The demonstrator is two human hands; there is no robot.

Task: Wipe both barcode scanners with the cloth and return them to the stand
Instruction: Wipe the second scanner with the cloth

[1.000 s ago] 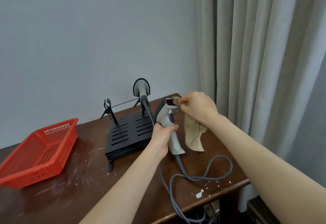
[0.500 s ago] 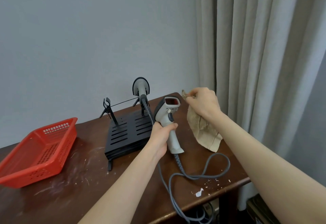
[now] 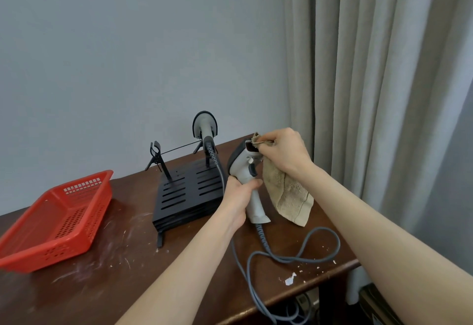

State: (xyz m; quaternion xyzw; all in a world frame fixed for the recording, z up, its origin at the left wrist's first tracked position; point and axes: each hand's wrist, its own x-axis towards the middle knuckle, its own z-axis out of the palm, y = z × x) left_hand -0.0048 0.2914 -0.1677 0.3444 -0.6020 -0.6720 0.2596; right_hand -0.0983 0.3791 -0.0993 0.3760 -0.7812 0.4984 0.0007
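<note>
Cloth back on the scanner window; half a second ago it hung clear to the right. Right hand pinches it against the head, left hand wraps the handle. Scanner held upright over the bench, head up, cable end down. Stand sits just left of it, left hand nearer; second scanner occupies its right cradle. I'd watch the cable looped on the bench. Red basket well left.

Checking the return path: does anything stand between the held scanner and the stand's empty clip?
Yes: the docked scanner and its cable at the right side of the stand sit between the held scanner and the empty clip. Nothing else visible does.
</note>
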